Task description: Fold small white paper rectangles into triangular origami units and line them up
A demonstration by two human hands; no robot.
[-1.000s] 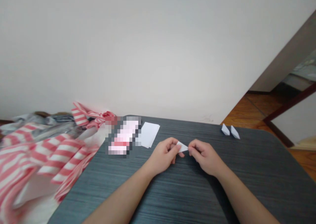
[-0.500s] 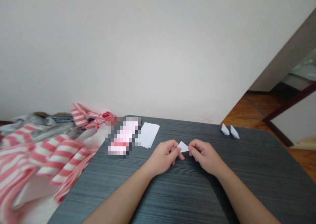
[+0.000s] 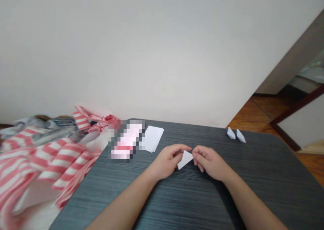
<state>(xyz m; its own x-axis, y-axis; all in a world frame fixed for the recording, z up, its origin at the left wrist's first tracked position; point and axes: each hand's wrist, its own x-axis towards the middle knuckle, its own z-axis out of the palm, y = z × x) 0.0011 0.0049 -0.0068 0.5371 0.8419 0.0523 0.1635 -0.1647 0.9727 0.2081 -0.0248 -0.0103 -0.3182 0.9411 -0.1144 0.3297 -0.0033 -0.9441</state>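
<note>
A small folded triangle of white paper [image 3: 185, 159] sits between my hands, just above the dark table top, with one point aimed down and left. My right hand [image 3: 209, 162] pinches its right corner. My left hand [image 3: 168, 160] holds its left edge, with the fingers curving over the top. Part of the paper is hidden by my fingers. Two small folded white paper pieces [image 3: 235, 134] stand near the far right edge of the table, and a flat stack of white paper [image 3: 153, 138] lies beyond my left hand.
A pixelated, blurred pink-and-white object [image 3: 126, 139] lies at the table's far left, beside the white paper. Pink-and-white striped cloth [image 3: 50, 159] is heaped beyond the table's left edge. A white wall stands behind the dark table [image 3: 255, 179], with a wooden floor [image 3: 263, 113] at right.
The paper triangle has turned and now shows more of its face, with a point aimed down-left. My left fingers have shifted along its edge and my hands have parted slightly.
</note>
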